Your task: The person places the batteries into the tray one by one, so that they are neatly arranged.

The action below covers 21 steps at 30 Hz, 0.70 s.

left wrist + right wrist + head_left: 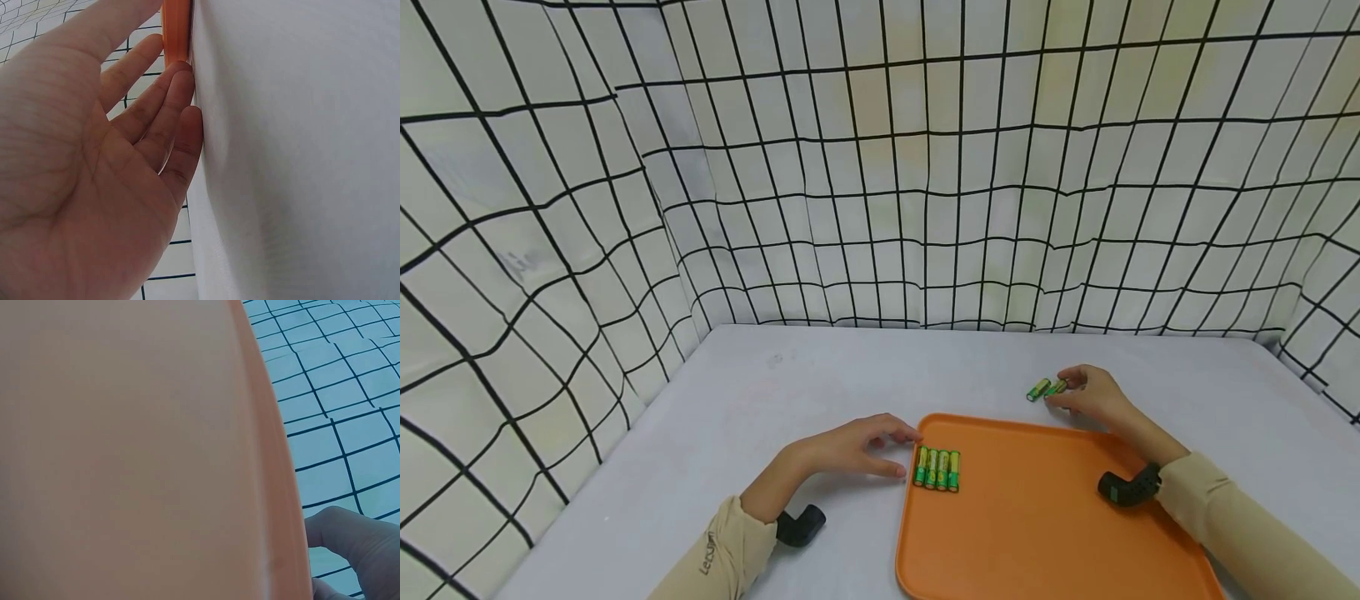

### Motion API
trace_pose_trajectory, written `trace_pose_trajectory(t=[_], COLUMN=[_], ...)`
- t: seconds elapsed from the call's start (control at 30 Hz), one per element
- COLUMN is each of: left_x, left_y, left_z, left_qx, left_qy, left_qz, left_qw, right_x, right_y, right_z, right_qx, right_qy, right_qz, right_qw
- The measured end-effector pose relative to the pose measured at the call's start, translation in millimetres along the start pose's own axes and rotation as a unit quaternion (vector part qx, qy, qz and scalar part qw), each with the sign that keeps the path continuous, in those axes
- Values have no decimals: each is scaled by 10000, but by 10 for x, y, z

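Observation:
An orange tray [1030, 517] lies on the white table, with several green-and-yellow batteries [942, 469] standing side by side in a row at its left edge. Beside that edge is my left hand [853, 446], fingers extended and apart, with nothing in its grasp; in the left wrist view its fingertips are close to the tray's rim [177, 37]. Past the tray's far rim, my right hand [1097, 396] pinches a battery [1057, 387] between thumb and fingers. A second loose battery [1038, 389] lies just left of it on the table. The right wrist view hides both batteries behind the tray.
A white cloth covers the table [820, 367]. Black netting [925, 192] over white sheeting rises behind the table and along its sides. Black wrist devices [1129, 488] sit at both sleeve cuffs, the right one over the tray.

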State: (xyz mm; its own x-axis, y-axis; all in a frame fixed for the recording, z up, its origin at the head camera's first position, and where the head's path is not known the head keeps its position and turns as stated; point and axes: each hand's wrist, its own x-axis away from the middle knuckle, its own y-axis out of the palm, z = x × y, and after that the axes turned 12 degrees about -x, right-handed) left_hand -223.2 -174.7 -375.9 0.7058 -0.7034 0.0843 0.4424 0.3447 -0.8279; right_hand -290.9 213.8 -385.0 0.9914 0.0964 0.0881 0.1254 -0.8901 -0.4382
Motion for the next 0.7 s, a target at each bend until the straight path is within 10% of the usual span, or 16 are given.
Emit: trace_pose_trajectory(t=[0.7], left_x=[-15], left_y=[-4], left_z=[4], left_qx=[-26], left_qy=[-133], left_qz=[-34], left_qw=[9999], right_x=[108], right_y=[19], right_z=[-45], right_qx=[-449], right_qy=[-19], right_qz=[-117], right_qw=[9989])
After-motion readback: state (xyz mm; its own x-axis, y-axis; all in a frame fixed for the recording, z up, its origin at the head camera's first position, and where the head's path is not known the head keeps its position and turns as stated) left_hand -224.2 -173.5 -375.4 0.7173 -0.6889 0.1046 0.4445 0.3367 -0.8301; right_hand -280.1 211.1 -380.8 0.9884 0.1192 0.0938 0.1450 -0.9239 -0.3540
